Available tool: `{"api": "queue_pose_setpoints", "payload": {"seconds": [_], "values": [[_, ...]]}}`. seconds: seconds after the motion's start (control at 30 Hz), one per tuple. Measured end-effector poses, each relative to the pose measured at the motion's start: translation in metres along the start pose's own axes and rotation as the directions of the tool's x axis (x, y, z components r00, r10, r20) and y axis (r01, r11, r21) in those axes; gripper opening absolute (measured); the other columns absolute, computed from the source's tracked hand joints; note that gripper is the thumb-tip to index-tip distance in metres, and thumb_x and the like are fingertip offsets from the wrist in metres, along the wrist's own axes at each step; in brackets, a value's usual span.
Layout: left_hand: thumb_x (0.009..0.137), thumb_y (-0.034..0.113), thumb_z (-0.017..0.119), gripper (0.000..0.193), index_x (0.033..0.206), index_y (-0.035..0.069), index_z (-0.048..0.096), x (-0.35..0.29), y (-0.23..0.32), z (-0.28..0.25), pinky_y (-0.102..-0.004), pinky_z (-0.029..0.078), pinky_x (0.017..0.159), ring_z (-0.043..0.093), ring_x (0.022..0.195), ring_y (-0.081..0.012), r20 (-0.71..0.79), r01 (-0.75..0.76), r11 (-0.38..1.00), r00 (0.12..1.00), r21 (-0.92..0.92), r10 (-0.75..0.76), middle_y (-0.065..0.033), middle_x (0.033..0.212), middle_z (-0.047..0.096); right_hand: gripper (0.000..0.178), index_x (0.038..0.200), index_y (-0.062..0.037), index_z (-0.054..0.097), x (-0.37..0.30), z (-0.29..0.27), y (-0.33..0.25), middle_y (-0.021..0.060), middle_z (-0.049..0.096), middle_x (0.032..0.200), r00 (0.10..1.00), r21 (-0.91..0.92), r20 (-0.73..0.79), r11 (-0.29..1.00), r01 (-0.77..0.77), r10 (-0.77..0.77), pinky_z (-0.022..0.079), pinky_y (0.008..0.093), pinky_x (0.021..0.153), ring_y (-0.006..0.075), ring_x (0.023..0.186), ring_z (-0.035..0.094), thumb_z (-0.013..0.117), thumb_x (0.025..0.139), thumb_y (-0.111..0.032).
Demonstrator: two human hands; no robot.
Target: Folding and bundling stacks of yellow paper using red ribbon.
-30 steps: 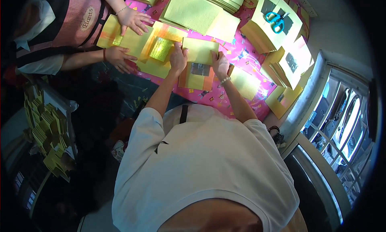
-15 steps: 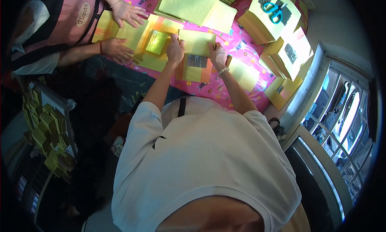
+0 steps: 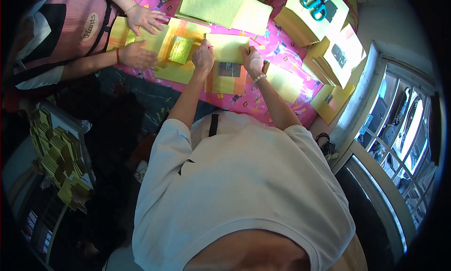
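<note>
Between my two hands is a yellow paper sheet (image 3: 228, 46), one side edge in each hand. My left hand (image 3: 203, 58) is closed on the left edge, thumb on top. On the right edge my right hand (image 3: 253, 62), with a beaded bracelet at the wrist, is closed too. Below the sheet and partly covered by it lies a yellow-and-orange paper (image 3: 224, 86) with a silver foil rectangle (image 3: 229, 69). Left of my left hand, similar papers (image 3: 174, 73) overlap, one with a gold foil square (image 3: 180, 50).
A co-worker's hands (image 3: 137, 55) are over the papers at left. Teal-handled scissors (image 3: 314, 8) lie on a paper stack (image 3: 293, 24) at upper right. More yellow sheets (image 3: 213, 7) are piled at the back of the pink patterned table (image 3: 253, 99). A barred window (image 3: 399, 130) is at right.
Both my hands keep their hold on the yellow sheet, with little visible movement. The co-worker's lower hand has shifted slightly over the papers. The whole view has moved a little.
</note>
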State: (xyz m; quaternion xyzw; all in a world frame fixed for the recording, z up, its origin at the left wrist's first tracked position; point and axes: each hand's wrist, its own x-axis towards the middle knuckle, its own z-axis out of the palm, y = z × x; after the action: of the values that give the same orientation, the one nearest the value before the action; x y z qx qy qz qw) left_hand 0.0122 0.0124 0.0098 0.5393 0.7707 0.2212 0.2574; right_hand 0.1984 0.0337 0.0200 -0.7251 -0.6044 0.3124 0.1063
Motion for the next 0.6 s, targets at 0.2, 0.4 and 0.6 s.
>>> {"api": "queue_pose_setpoints", "payload": {"seconds": [0.2, 0.4, 0.6], "values": [[0.084, 0.017, 0.056, 0.011, 0.089, 0.008, 0.054, -0.0003, 0.0115, -0.0047, -0.0447, 0.045, 0.062, 0.06, 0.07, -0.0353, 0.046, 0.042, 0.991, 0.998, 0.125, -0.048, -0.0151, 0.073, 0.062, 0.042, 0.09, 0.0, 0.059, 0.0009, -0.0017, -0.0014, 0.0241, 0.063, 0.081, 0.999, 0.001, 0.021, 1.0, -0.029, 0.029, 0.05, 0.0465, 0.07, 0.04, 0.079, 0.063, 0.053, 0.087, -0.041], [0.084, 0.019, 0.057, 0.011, 0.088, 0.009, 0.055, -0.0051, 0.0067, -0.0014, -0.0444, 0.045, 0.063, 0.061, 0.072, -0.0349, -0.035, 0.013, 0.996, 0.999, 0.09, -0.01, -0.0143, 0.074, 0.063, 0.041, 0.09, 0.0, 0.059, -0.0001, -0.0015, -0.0026, 0.0238, 0.063, 0.081, 0.999, -0.017, 0.011, 0.999, -0.034, 0.034, 0.05, 0.0462, 0.07, 0.0399, 0.078, 0.063, 0.054, 0.087, -0.041], [0.081, 0.019, 0.063, 0.011, 0.08, 0.009, 0.058, -0.003, 0.0057, -0.0014, -0.0438, 0.046, 0.062, 0.061, 0.071, -0.0337, -0.101, 0.046, 0.998, 0.994, 0.042, -0.041, -0.0118, 0.073, 0.064, 0.044, 0.093, 0.0007, 0.058, -0.0006, 0.0009, 0.0005, 0.0223, 0.064, 0.078, 1.0, 0.019, 0.021, 1.0, -0.018, 0.017, 0.049, 0.0458, 0.067, 0.0384, 0.075, 0.063, 0.052, 0.088, -0.042]]}}
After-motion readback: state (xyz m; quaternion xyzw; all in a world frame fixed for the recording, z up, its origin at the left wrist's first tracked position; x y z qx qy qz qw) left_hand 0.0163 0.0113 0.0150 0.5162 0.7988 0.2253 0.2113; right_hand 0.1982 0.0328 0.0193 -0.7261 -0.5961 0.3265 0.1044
